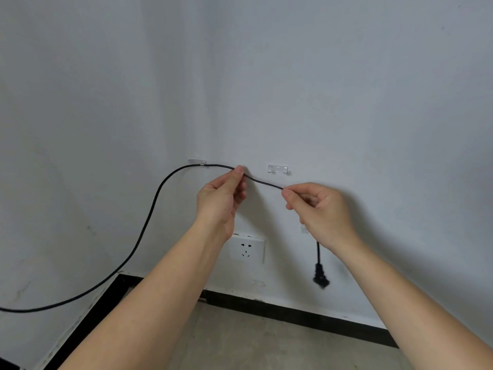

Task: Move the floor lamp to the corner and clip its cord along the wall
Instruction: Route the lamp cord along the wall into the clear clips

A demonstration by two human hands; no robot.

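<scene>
A black cord [149, 217] rises from the lower left and passes through a clear clip [198, 163] stuck on the white wall. My left hand [221, 201] pinches the cord just right of that clip. My right hand [320, 206] pinches it further along, below a second clear clip [278, 169] that holds nothing. The cord's tail hangs from my right hand and ends in a black plug [320, 277]. The lamp itself is out of view.
A white wall socket [246, 249] sits below my hands, left of the dangling plug. A black skirting board [293, 313] runs along both walls, which meet in a corner at the left. The floor [253, 343] is grey concrete.
</scene>
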